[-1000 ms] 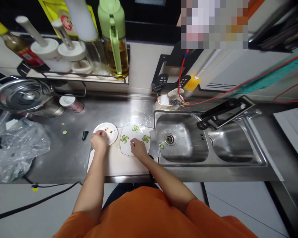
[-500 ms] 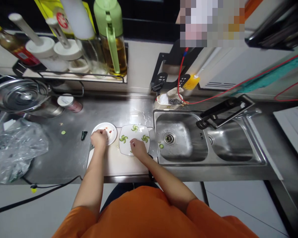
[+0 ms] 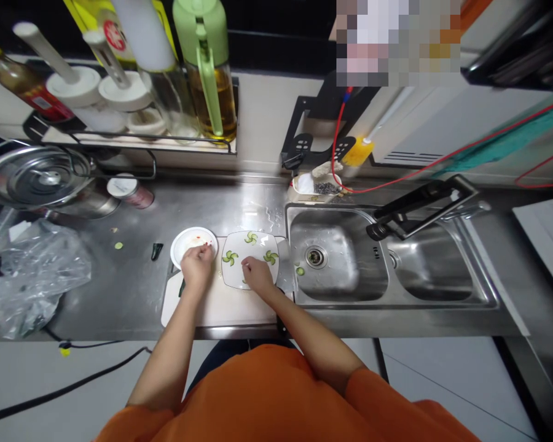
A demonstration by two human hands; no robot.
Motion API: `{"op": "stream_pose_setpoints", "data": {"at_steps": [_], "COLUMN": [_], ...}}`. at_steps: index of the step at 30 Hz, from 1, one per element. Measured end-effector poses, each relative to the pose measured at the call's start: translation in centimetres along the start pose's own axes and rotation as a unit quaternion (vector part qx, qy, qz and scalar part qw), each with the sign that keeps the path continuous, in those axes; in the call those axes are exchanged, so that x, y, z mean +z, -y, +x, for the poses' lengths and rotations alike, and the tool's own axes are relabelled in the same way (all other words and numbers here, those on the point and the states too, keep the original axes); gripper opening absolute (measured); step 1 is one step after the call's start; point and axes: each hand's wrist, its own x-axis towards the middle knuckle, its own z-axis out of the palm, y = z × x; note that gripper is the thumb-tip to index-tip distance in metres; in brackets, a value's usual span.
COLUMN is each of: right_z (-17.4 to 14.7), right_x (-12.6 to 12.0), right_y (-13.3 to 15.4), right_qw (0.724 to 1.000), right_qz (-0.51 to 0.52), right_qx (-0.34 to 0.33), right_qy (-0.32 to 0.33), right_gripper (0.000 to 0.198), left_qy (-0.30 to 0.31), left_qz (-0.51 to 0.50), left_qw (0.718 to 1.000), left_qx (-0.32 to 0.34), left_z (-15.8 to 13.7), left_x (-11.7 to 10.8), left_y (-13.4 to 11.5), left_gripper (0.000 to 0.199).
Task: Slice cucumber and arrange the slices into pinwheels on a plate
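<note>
My left hand (image 3: 197, 267) is over the right edge of a small round white plate (image 3: 179, 242) holding a few red bits. Its fingers are pinched together; a red speck shows by the fingertips, but whether they grip it is unclear. Curled closed, my right hand (image 3: 258, 274) rests over the front of a square white plate (image 3: 250, 253). Anything inside those fingers is hidden. Fanned green cucumber slices (image 3: 230, 258) lie in clusters along the plate's sides. Under both hands is a white cutting board (image 3: 233, 310), with a dark green piece (image 3: 181, 288) beside my left wrist.
A double steel sink (image 3: 341, 264) with a black faucet (image 3: 391, 221) is on the right. To the left lie a cucumber end (image 3: 156, 250), a thin slice (image 3: 118, 245) and a clear plastic bag (image 3: 46, 270). A lidded pot (image 3: 46, 178) and bottle rack (image 3: 166, 144) stand behind.
My left hand has moved right and slightly nearer my body, from the small plate's left part to its right edge. My right hand has stayed over the square plate.
</note>
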Motion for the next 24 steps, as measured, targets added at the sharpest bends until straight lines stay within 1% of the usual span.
{"op": "stream_pose_setpoints", "data": {"at_steps": [2,4,6,8,14,24], "right_z": [0.1,0.2,0.3,0.5,1.0,1.4], "right_x": [0.0,0.1,0.2,0.4,1.2,1.8], "right_y": [0.1,0.1,0.0,-0.2,-0.6,0.0], "right_qw": [1.000,1.000,1.000,0.999,0.997,0.989], "right_qz": [-0.004,-0.010,-0.008,0.001,0.022,0.055], "right_qx": [-0.001,-0.004,-0.010,-0.020,-0.051,-0.111], "right_qy": [-0.003,-0.012,-0.021,-0.029,-0.057,-0.077], "right_gripper": [0.025,0.024,0.023,0.022,0.019,0.022], "left_qy": [-0.006,0.003,0.014,0.014,-0.023,-0.017], "left_qz": [-0.007,-0.005,0.002,0.010,0.008,0.029], "left_qw": [0.998,0.994,0.990,0.987,0.984,0.985], "left_qx": [0.057,0.108,0.142,0.159,0.178,0.170], "left_z": [-1.8,-3.2,-4.2,-4.6,-4.9,-5.0], "left_x": [0.8,1.7,2.5,3.1,4.0,4.6], "left_y": [-0.3,-0.4,-0.3,-0.1,0.6,0.8], "left_gripper": [0.027,0.026,0.026,0.027,0.027,0.024]}}
